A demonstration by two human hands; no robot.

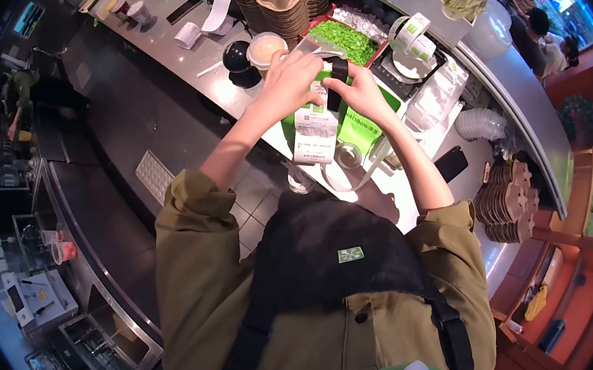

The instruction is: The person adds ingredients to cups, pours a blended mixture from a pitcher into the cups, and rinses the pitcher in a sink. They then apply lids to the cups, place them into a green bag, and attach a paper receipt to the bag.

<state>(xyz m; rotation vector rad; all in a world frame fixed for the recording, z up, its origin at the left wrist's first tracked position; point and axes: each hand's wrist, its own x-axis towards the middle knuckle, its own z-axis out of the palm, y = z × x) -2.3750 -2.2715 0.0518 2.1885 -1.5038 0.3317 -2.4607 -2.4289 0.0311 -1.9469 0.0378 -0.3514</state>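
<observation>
My left hand [293,83] is closed, fingers bent, at the top of a long white receipt [316,138] that hangs over a green bag. My right hand [359,93] is closed around a black object [337,72] at the same top edge; its kind is partly hidden by the fingers. The green bag [364,129] with white lettering shows right of the receipt, below my right hand. A pale strap [358,184] loops at its near side. Just beyond my left hand stands a lidded cup with a peach-coloured drink [266,46], beside a black dome-shaped thing [236,57].
Stacked cardboard cup carriers [284,2] stand behind, next to a red-rimmed tray of green pieces [343,41]. Label rolls [412,37] lie to the right. A black phone [451,164] and more carriers [506,202] are near my right arm. Another person [21,95] is far left.
</observation>
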